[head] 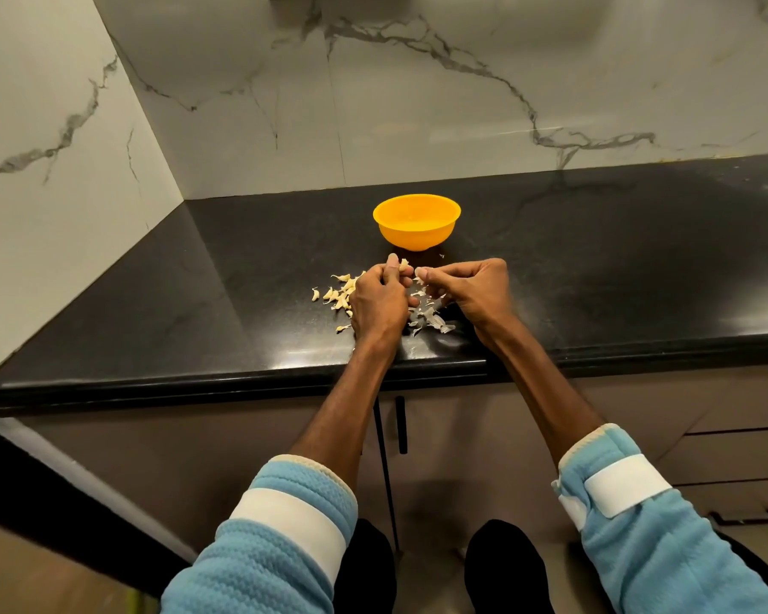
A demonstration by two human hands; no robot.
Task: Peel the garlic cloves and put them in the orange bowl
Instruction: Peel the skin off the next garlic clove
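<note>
We peel a garlic clove [403, 264] by the orange bowl [417, 240].
Our left hand [380, 300] grips it still, so our right hand [473, 288], pinching skin [419, 280], can pull.

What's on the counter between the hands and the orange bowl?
In the head view, only bare black countertop and one tiny peel scrap near the orange bowl.

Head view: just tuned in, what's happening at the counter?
A person is peeling garlic at the black counter. The left hand holds a clove while the right hand pinches a bit of skin beside it. More cloves lie left of the hands, and loose peels lie under them. The orange bowl stands just behind. Its contents are hard to tell.
</note>
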